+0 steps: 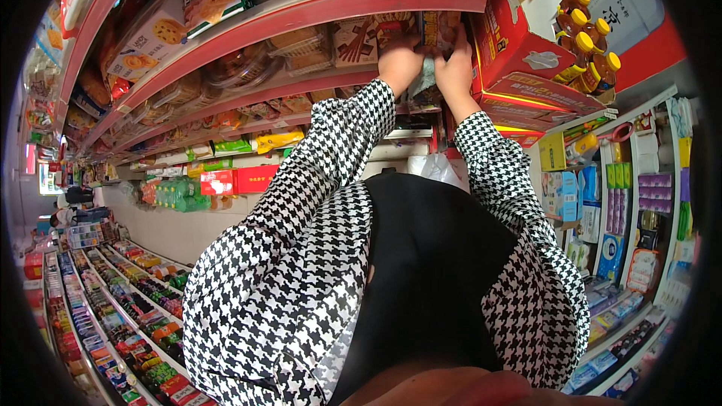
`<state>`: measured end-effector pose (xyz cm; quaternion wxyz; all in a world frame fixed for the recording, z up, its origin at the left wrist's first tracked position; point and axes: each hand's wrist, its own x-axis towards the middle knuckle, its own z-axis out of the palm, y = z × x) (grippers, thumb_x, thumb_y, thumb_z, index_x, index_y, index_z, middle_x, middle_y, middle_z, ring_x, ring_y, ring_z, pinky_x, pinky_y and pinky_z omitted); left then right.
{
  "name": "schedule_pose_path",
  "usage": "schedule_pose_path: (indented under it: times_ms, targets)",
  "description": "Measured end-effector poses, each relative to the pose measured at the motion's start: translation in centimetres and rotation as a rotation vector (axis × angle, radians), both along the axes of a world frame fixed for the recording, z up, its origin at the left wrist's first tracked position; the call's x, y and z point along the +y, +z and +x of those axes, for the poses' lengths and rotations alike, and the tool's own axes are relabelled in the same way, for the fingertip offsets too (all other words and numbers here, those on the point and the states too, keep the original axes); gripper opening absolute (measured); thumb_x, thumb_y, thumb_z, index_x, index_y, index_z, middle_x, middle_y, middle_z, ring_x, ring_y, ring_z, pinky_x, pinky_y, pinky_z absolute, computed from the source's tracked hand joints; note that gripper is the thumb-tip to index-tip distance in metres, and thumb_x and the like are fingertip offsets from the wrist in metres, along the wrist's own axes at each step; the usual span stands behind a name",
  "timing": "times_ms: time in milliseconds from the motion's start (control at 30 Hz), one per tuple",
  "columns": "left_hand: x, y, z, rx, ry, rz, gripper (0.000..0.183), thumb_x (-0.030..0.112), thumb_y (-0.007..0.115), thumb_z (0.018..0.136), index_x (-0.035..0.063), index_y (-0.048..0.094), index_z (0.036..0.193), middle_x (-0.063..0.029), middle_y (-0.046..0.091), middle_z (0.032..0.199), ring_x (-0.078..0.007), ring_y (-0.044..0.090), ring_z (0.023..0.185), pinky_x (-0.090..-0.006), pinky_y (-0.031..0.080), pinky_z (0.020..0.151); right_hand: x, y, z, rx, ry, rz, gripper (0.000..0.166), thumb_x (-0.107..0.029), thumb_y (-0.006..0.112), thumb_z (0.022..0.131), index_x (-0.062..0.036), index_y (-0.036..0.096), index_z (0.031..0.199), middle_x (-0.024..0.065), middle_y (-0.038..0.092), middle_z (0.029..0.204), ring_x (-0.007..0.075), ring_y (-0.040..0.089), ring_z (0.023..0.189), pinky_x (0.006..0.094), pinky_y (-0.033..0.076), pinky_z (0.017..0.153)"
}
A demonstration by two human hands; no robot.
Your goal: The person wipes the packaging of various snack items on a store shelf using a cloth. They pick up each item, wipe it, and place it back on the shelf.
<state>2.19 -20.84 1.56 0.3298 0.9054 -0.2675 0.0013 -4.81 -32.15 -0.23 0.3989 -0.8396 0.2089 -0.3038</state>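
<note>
Both hands reach into a shelf bay below a red-edged shelf [338, 3]. My left hand [401, 63] is at the front of a snack package, its fingers partly hidden and blurred. A pale green cloth [427, 76] hangs between the two hands; which hand holds it I cannot tell. My right hand [456, 65] has its fingers raised along the right side of a blue and orange package [431, 28]. To the left stands a box with pictured brown sticks [355, 42], beside clear trays of baked goods [299, 48].
Red cartons [507, 51] and yellow-capped bottles [581, 39] stand close on the right. Packaged snacks fill the shelves at left, with a red box [240, 180] and green bottles [183, 194] lower down. More stocked shelving [626, 208] is at far right. People are in the left distance.
</note>
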Motion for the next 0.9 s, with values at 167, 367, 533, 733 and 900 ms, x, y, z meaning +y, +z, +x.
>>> schedule_pose_path:
  times_ms: [167,367,533,733,900]
  targets:
    - [0.1,-0.7,-0.3,-0.023,0.007,0.087,0.037,0.032,0.057,0.088,0.01,0.067,0.116,-0.018,0.068,0.105,-0.0343,0.065,0.093,-0.0429,0.052,0.081,-0.3,-1.0,-0.2,-0.038,0.009,-0.058,0.079,-0.018,0.069,0.083,-0.005,0.027,0.147,0.0243,0.046,0.137,0.0402,0.049,0.122,0.0431,0.043,0.099]
    - [0.3,-0.6,-0.7,-0.019,-0.02,0.18,0.033,0.031,0.055,0.087,0.0065,0.07,0.104,-0.0192,0.069,0.092,-0.0358,0.066,0.084,-0.0448,0.053,0.076,-0.8,-2.2,-0.6,0.009,0.034,-0.091,0.081,-0.021,0.07,0.082,-0.0099,0.026,0.149,0.0248,0.05,0.128,0.0419,0.052,0.115,0.0461,0.045,0.094]
    - [0.3,-0.3,-0.7,0.028,-0.006,0.193,0.035,0.032,0.058,0.087,0.0009,0.072,0.094,-0.0216,0.068,0.09,-0.0363,0.066,0.083,-0.0454,0.053,0.075,-0.7,-2.2,-0.8,0.027,0.034,-0.092,0.08,-0.021,0.069,0.083,-0.0066,0.026,0.149,0.0254,0.046,0.135,0.0416,0.047,0.122,0.045,0.042,0.1]
    - [2.2,0.2,-2.0,-0.004,0.06,-0.123,0.033,0.028,0.064,0.086,-0.0002,0.068,0.103,-0.0255,0.066,0.086,-0.0409,0.063,0.083,-0.0458,0.051,0.075,0.1,-1.0,-2.1,-0.01,0.061,-0.153,0.079,-0.023,0.066,0.086,-0.0031,0.024,0.149,0.0258,0.035,0.146,0.0408,0.04,0.132,0.0416,0.037,0.107]
    - [4.0,0.1,-3.2,-0.073,0.116,-0.255,0.031,0.023,0.065,0.087,-0.0024,0.066,0.106,-0.0265,0.065,0.099,-0.0399,0.062,0.092,-0.0431,0.05,0.079,-0.2,-1.4,-2.9,0.022,0.134,-0.165,0.074,-0.023,0.063,0.088,-0.0035,0.026,0.149,0.0257,0.033,0.148,0.0406,0.037,0.135,0.0411,0.035,0.109]
